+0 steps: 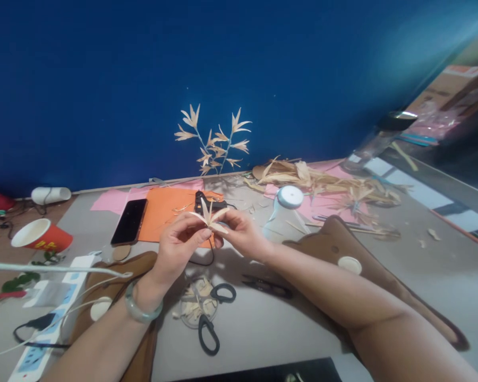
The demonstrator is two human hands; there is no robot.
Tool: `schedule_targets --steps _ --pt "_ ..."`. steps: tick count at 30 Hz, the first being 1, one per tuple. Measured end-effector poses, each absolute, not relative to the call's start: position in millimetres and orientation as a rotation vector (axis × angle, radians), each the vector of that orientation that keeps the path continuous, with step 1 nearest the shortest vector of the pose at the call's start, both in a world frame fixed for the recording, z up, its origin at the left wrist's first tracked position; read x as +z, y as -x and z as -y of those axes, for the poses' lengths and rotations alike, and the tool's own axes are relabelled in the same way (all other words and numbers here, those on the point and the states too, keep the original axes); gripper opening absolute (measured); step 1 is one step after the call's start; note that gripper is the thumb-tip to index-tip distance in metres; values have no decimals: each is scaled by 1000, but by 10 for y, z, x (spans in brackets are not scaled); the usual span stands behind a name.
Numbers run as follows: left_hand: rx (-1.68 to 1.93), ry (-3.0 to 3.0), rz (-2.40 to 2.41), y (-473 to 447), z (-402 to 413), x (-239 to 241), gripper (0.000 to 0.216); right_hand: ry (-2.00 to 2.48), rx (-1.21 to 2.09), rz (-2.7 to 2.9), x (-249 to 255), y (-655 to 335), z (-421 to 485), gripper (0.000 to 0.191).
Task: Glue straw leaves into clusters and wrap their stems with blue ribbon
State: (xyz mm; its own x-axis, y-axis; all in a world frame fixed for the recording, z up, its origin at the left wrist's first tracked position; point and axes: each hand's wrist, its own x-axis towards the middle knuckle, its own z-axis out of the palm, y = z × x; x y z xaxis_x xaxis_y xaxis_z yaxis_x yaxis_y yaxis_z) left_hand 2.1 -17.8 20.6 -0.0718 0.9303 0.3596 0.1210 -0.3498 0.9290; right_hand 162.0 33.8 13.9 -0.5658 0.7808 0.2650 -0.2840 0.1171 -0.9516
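Note:
Between my two hands is a pale flower made of dried husk (pixel 209 218), its pointed petals spread upward. My left hand (pixel 180 237) pinches it at the base from the left, thumb in front. From the other side my right hand (pixel 242 233) has its fingers closed on the same flower. Just behind the flower lies a black glue gun (pixel 207 201) on an orange sheet (pixel 155 215). Below my hands, black-handled scissors (pixel 207 323) rest across a clear dish of husk scraps (pixel 191 307). Dark thread snips (pixel 267 286) lie under my right forearm.
Husk flowers on branching stems (pixel 217 140) stand against the blue wall. A ribbon spool (pixel 290 197) and dried husks (pixel 306 178) lie to the right. Leftward are a phone (pixel 129 223), a red paper cup (pixel 50 237) and a power strip (pixel 58 323) with cables. Brown bear-shaped pads (pixel 342 244) lie beneath both forearms.

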Motion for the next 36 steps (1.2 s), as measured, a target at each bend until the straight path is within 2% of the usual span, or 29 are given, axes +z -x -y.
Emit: schedule_targets --steps 7,12,27,34,36 --pt "1558 -1469 -1121 -14 161 208 10 483 1569 1607 182 -1644 -330 23" --pt "1704 -1347 -1089 -13 159 206 21 491 1613 1629 201 -1649 -314 24" --pt "1687 -1551 -1081 -5 171 219 5 537 1539 1718 178 -1653 -321 22" --pt "1735 -1738 -1038 -3 195 190 9 512 1490 1761 144 -1654 -325 21" --pt "1750 -1748 -1070 -16 207 174 18 526 1459 1765 137 -1649 -324 20"
